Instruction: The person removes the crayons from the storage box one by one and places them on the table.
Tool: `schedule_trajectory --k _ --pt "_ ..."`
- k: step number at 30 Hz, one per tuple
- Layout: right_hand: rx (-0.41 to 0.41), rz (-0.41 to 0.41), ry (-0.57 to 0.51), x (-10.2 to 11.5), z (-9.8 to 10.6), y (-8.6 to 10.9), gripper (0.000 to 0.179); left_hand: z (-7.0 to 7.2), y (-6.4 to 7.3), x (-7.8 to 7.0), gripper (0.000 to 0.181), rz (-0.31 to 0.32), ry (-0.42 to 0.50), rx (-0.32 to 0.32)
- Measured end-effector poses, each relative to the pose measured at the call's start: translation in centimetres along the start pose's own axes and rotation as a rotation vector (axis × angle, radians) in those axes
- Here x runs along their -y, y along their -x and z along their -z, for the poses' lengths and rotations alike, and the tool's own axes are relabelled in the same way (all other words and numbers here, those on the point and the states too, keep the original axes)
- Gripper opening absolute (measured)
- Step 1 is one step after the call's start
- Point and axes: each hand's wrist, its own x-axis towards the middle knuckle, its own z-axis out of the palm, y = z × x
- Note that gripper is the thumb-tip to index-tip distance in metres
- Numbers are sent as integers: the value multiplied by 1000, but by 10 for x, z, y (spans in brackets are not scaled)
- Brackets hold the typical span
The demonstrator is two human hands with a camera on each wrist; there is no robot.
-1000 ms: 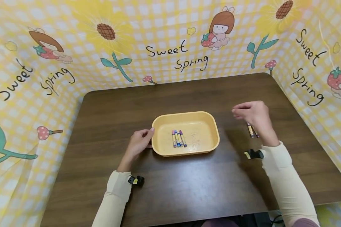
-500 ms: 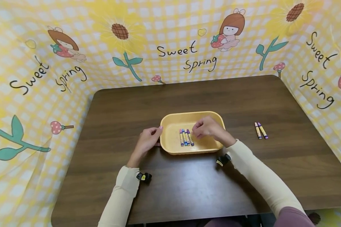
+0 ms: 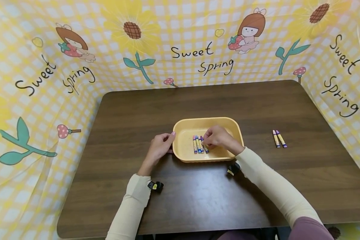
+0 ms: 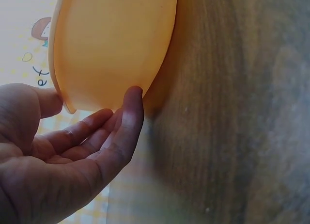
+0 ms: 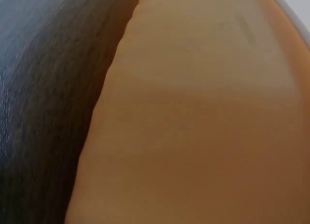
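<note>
A yellow plastic tray (image 3: pixel 183 156) sits mid-table, with several crayons (image 3: pixel 198 145) side by side in its left half. My left hand (image 3: pixel 159 146) grips its left end; in the left wrist view the thumb is at the rim and the fingers (image 4: pixel 131 107) lie against the outer wall. My right hand (image 3: pixel 219 136) reaches over the tray's right side. Its curled fingertips pinch at the rightmost crayon and partly cover it, so any further crayon in them is hidden. The right wrist view shows only the tray's outer wall (image 5: pixel 193 127) and dark wood, no hand.
Two more crayons (image 3: pixel 279 139) lie on the brown wooden table (image 3: pixel 156 106), right of the tray. A yellow checked cloth (image 3: pixel 192 33) with printed flowers and figures stands round the back and sides.
My right hand has come from above the crayons at the right into the tray, then slightly closer to the row there. My left hand stays on the tray's end. The head view has shifted.
</note>
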Motion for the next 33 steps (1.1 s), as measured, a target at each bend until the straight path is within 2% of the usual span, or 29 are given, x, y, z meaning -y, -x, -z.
schedule_trajectory --k 10,17,25,29,33 --pt "-90 48 164 7 -4 2 8 -3 0 -4 50 -12 -15 -26" --pt "-129 119 213 8 -18 10 37 -6 5 2 49 -18 -12 -48" --pt "-178 175 317 10 -32 16 40 -9 6 4 49 -30 -38 -69" --pt "-209 176 293 11 -34 18 41 -6 7 3 49 -35 -42 -65" --pt "-261 215 290 12 -36 19 39 -1 7 0 47 -43 -57 -54"
